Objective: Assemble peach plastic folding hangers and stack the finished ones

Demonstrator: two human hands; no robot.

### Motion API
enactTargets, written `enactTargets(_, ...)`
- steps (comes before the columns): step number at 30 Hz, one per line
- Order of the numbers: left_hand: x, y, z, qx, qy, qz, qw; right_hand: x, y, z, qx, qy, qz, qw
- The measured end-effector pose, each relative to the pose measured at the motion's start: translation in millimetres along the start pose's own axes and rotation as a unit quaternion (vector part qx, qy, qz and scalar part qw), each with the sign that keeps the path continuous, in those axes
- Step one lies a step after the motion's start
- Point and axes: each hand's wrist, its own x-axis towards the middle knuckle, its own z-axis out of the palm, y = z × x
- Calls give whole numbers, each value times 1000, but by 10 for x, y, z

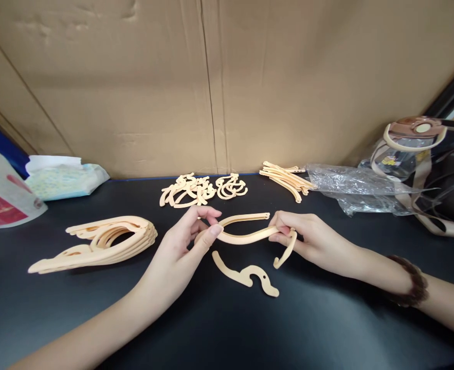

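Note:
In the middle of the black table, a beige plastic hanger arm (246,238) is held between both hands. The thumb and fingertips of my left hand (192,236) pinch its left end. My right hand (304,234) grips its right end, where a small hook piece (286,252) hangs down at the fingers; whether the two are joined is hidden. Just behind lies or hangs a second slim arm (246,217), its left end running behind my left fingers. In front, flat on the table, rests a loose wavy piece with a hook-shaped end (246,275).
Several folded hangers (134,244) lie stacked at left. Behind are piles of small curved pieces (188,190) and slim arms (284,180). Clear plastic bags (358,187) and a strapped bottle (407,149) stand right; a wipes pack (67,180) lies left. A cardboard wall (134,87) closes the back.

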Motion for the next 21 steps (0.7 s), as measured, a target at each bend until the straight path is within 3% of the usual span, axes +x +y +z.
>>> enactTargets(9, 60, 16, 3, -54, -2, -25, 998, -3, -28, 3, 17, 102, 19, 994)
enactTargets(21, 71, 44, -5, -30, 9, -23, 999, 26, 42, -63, 48, 165, 15, 985)
